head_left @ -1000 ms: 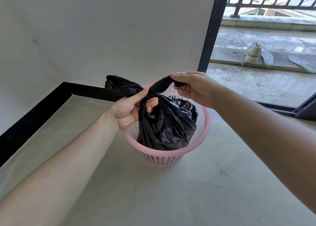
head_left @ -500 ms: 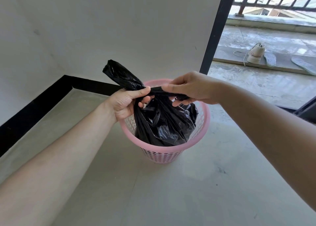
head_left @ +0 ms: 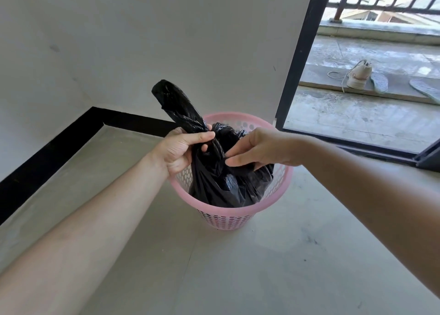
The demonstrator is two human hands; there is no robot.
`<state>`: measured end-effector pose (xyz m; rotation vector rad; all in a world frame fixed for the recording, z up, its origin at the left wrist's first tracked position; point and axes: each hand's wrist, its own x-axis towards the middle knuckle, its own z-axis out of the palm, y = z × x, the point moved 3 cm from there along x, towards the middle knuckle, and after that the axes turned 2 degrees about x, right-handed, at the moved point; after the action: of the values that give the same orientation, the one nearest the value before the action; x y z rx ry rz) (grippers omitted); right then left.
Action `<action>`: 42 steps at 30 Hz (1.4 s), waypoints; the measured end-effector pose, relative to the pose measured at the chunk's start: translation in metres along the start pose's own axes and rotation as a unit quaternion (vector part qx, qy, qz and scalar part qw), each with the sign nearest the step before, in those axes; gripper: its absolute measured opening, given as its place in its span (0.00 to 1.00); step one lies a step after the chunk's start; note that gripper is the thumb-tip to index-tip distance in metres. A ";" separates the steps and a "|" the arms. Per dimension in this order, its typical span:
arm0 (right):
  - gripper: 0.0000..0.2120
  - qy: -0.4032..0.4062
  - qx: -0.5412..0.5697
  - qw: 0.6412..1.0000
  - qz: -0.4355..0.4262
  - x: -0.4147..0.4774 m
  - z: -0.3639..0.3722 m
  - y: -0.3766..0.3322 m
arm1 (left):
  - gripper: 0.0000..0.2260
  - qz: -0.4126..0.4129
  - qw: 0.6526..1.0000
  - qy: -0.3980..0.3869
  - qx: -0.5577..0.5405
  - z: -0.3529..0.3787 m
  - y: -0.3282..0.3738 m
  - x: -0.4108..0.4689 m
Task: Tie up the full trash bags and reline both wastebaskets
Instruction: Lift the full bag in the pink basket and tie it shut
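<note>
Here the left hand (head_left: 181, 147) grips the twisted neck of the black bag (head_left: 221, 186), 1 loose end sticking up and to the far left above its fist. The right hand (head_left: 262, 147) has its fingertips on the same twist; whether they pinch it cannot be told. The bag sits inside the pink basket (head_left: 228, 211), on the floor (head_left: 238, 279) near the wall corner. Far right, past the doorway, lies a shoe (head_left: 358, 76).

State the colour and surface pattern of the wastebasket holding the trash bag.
Pink, its wall perforated with rows of small holes: wastebasket, clearest in the head view.
</note>
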<state>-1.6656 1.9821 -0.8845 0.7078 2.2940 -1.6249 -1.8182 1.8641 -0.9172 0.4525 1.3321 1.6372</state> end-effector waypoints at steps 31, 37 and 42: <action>0.16 0.116 -0.090 0.988 -0.050 0.033 0.006 0.017 | 0.10 0.077 0.983 0.125 -0.113 0.001 0.005 0.013; 0.39 0.048 -0.098 0.994 0.011 0.027 0.022 0.012 | 0.18 0.045 0.972 0.137 -0.184 -0.007 0.000 0.018; 0.20 0.123 -0.132 0.982 -0.049 0.031 0.017 0.017 | 0.19 0.048 0.977 0.101 -0.184 -0.008 0.000 0.010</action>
<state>-1.6846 1.9782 -0.9181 0.7766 2.6930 -1.2943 -1.8292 1.8683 -0.9224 0.1317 1.1264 2.0027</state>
